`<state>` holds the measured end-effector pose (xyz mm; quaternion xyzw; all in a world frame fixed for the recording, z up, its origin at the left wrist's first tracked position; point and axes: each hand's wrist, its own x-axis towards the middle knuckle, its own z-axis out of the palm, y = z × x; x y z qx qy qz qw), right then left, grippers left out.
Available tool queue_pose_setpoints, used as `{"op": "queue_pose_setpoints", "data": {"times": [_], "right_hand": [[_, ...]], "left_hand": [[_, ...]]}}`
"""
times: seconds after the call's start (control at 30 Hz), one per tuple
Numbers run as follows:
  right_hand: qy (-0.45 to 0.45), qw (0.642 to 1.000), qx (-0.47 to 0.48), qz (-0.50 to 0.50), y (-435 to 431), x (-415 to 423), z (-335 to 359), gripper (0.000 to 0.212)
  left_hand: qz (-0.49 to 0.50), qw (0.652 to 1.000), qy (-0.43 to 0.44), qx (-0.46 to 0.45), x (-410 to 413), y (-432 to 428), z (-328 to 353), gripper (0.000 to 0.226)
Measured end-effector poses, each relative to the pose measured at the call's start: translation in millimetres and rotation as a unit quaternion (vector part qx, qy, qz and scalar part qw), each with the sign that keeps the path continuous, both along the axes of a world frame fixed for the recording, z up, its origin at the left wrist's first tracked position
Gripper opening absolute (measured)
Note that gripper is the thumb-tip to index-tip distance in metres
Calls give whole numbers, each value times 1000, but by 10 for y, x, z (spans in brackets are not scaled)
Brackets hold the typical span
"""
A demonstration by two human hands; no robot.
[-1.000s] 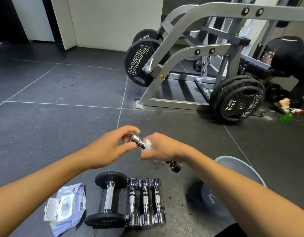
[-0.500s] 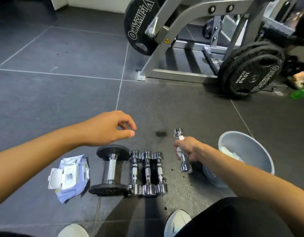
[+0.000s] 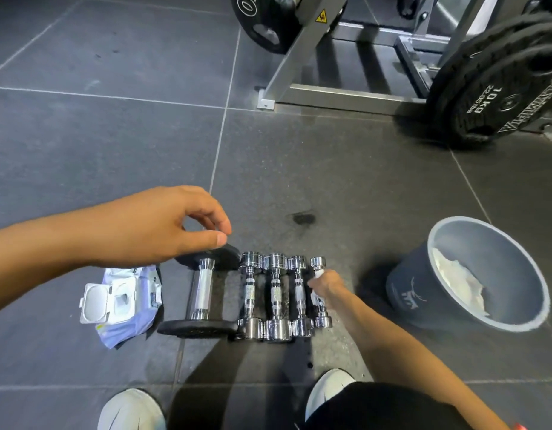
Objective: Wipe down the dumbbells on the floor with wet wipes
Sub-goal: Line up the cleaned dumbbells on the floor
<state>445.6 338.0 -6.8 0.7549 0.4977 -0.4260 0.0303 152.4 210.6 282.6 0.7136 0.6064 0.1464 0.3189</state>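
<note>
Several dumbbells lie side by side on the dark floor. A black-plated dumbbell (image 3: 202, 288) is leftmost, then three chrome dumbbells (image 3: 276, 294). At the right end of the row lies the smallest chrome dumbbell (image 3: 320, 308); my right hand (image 3: 326, 288) grips its handle together with a white wet wipe (image 3: 318, 274). My left hand (image 3: 163, 226) hovers above the black dumbbell's far plate, fingers loosely curled, holding nothing. A wet wipe pack (image 3: 121, 301) with its lid flipped up lies left of the row.
A grey bin (image 3: 448, 297) holding used white wipes stands on the right. A metal weight machine frame (image 3: 340, 96) with black plates (image 3: 501, 97) fills the far right. My two white shoes (image 3: 130, 409) are at the bottom edge.
My left hand let go of the small chrome dumbbell. My right hand carried it, with the wipe, down and set it at the right end of the row. The view tilted downward.
</note>
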Motion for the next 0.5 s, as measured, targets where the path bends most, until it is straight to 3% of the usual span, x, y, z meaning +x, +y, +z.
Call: {"op": "queue_pose_setpoints", "data": {"times": [0.13, 0.37, 0.5], "right_hand": [[-49, 997, -9, 66, 26, -52, -19, 30], [-95, 987, -19, 132, -13, -5, -92, 11], [-97, 986, 4, 133, -14, 131, -66, 28]], "left_hand": [[1, 1000, -1, -6, -28, -19, -19, 17], [-3, 1000, 2, -10, 10, 0, 4, 10], [-22, 1000, 21, -7, 49, 0, -63, 9]]}}
